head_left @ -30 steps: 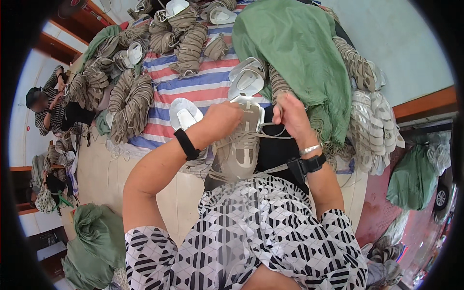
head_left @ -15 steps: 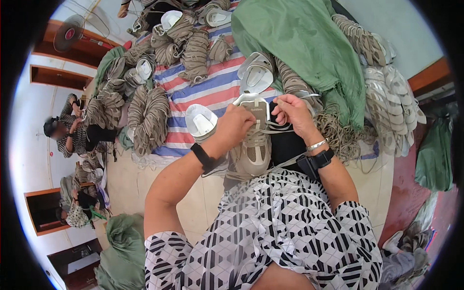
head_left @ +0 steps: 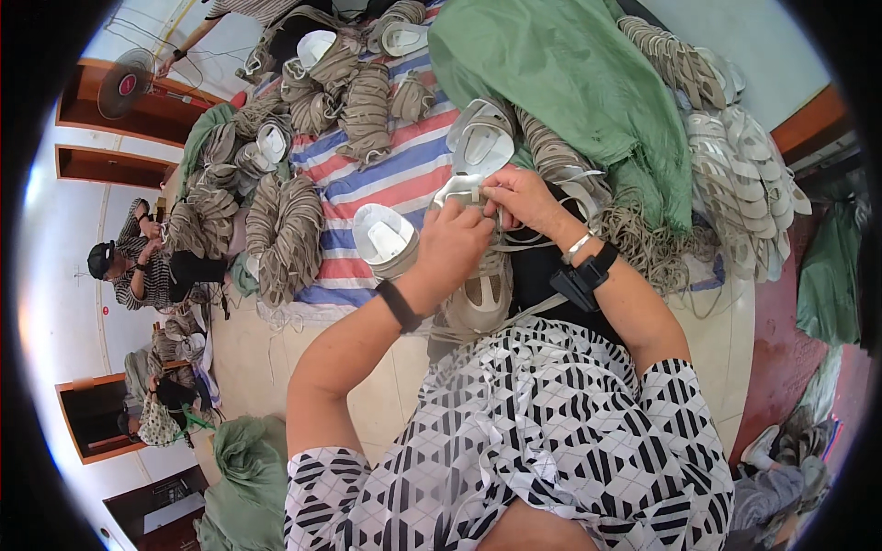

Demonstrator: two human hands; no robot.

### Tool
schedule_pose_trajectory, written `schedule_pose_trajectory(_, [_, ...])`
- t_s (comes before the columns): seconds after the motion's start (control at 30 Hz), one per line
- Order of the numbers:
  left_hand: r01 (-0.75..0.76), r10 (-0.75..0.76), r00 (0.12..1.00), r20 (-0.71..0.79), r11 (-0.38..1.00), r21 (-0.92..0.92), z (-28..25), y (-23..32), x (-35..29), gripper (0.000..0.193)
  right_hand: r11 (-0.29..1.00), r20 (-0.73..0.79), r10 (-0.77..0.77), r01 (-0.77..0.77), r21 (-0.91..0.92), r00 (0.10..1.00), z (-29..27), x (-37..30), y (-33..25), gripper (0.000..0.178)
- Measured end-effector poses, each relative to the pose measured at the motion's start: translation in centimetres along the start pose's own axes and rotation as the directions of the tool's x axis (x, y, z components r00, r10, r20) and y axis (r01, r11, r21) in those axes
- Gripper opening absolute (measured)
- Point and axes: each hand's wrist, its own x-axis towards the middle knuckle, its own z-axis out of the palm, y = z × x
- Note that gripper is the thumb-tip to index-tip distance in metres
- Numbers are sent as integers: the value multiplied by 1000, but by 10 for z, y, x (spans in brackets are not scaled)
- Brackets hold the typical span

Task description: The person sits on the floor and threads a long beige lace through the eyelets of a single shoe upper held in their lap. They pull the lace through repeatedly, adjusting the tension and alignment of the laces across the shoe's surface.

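A beige shoe upper (head_left: 482, 298) with a mesh toe lies over my lap, its toe toward me and its pale collar (head_left: 457, 188) away from me. My left hand (head_left: 457, 241) is closed over the upper's tongue and eyelet area, the fingers bent down onto it. My right hand (head_left: 524, 200) pinches at the eyelet edge, close to my left fingertips. A flat beige shoelace (head_left: 528, 245) runs out of the upper below my right hand. The lace end between my right fingers is mostly covered by them.
A small stack of uppers with a white lining (head_left: 384, 237) stands left of my hands. Bundled uppers (head_left: 365, 110) lie on a striped sheet (head_left: 395, 188). Right are a green sack (head_left: 560, 83), tangled laces (head_left: 638, 239) and more uppers (head_left: 740, 193). Another person (head_left: 138, 257) sits far left.
My right hand has moved left and in to the eyelet edge, from apart at the upper's right. My left hand has shifted slightly, still on the upper.
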Motion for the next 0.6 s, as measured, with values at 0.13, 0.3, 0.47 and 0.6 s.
schedule_pose_trajectory(0.13, [-136,130,991,42,969,208,8,2,12,14,995,7,-94,94,-44,996,1,-2,3,12])
schedule_pose_trajectory(0.3, [-243,191,942,277,955,169,7,-1,25,27,977,-4,-126,123,-175,992,-2,-8,1,14])
schedule_pose_trajectory(0.47, [-29,59,992,115,969,-244,8,-11,18,14,967,35,-159,163,-197,987,-2,-8,3,14])
schedule_pose_trajectory(0.6, [17,-38,999,-30,857,-516,10,-10,14,13,931,67,-278,286,-228,958,1,-5,9,19])
